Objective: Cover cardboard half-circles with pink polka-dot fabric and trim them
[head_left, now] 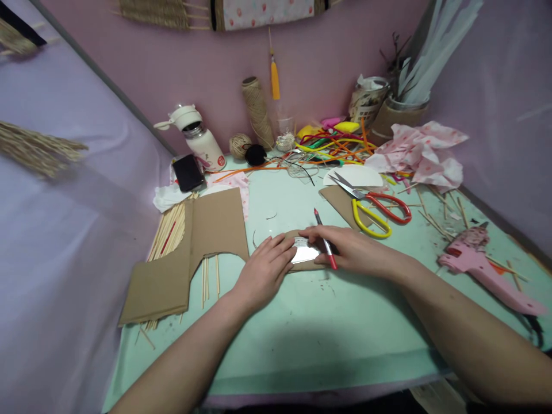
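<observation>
My left hand [269,264] lies flat with its fingers stretched over the left end of a clear, half-round protractor [305,252]. Beneath that is a small piece of brown cardboard [302,267], partly hidden by both hands. My right hand [340,247] holds a red-and-silver pen [326,241] across its fingers, the red end pointing toward me. Its fingertips also touch the right side of the protractor. To the upper right lie scissors [366,204] with one red and one yellow handle, blades spread, over another cardboard piece [340,204].
Cut cardboard [219,221] rests over thin wooden sticks [166,233] on the left. Behind stand a white bottle [207,146], a phone [188,172] and a twine spool [257,112]. A pink glue gun [487,264] and crumpled fabric [422,155] are on the right.
</observation>
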A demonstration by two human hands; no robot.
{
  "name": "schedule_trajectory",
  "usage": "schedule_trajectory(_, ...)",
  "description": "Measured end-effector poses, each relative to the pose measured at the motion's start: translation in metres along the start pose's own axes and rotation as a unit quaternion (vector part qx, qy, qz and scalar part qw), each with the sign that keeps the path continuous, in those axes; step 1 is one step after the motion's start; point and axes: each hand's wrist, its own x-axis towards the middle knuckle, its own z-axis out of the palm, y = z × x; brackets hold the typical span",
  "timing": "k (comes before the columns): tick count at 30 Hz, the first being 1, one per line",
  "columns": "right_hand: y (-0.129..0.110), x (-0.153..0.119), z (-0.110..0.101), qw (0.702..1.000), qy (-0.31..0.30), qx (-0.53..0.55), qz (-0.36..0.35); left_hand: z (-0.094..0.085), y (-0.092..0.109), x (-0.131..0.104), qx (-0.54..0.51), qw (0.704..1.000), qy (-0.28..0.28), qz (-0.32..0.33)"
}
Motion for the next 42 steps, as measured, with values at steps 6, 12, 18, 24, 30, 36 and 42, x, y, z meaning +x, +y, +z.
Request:
schedule_trajectory(6, 0.002, -0.001, 0.001, 1.0, -0.002, 0.001, 0.004, 0.0, -0.005, -0.002, -0.035, 0.999, -0.001, 0.009)
schedule_trajectory(12, -0.001, -0.001, 0.0, 1.0, -0.002, 0.003, -0.019, -0.003, -0.001, -0.002, -0.039, 0.999, -0.016, -0.004)
schedule_trajectory(18, -0.005, -0.003, -0.001, 0.999, 0.006, -0.021, -0.027, -0.004, 0.002, -0.003, -0.042, 0.999, -0.018, -0.024)
schedule_trajectory(24, -0.01, -0.008, -0.002, 0.998, 0.007, -0.052, -0.023, -0.002, 0.005, -0.002, -0.037, 0.999, -0.014, -0.036)
schedule_trajectory(30, -0.014, -0.01, -0.002, 0.998, 0.007, -0.059, -0.031, -0.001, 0.007, -0.002, -0.035, 0.999, -0.006, -0.032)
schedule_trajectory(36, -0.018, -0.007, 0.006, 0.996, 0.007, -0.056, -0.07, 0.001, 0.006, -0.002, -0.038, 0.999, 0.002, -0.025)
schedule_trajectory(42, -0.021, -0.006, 0.01, 0.996, 0.024, -0.053, -0.066, 0.0, 0.007, -0.003, -0.027, 0.999, -0.011, -0.033)
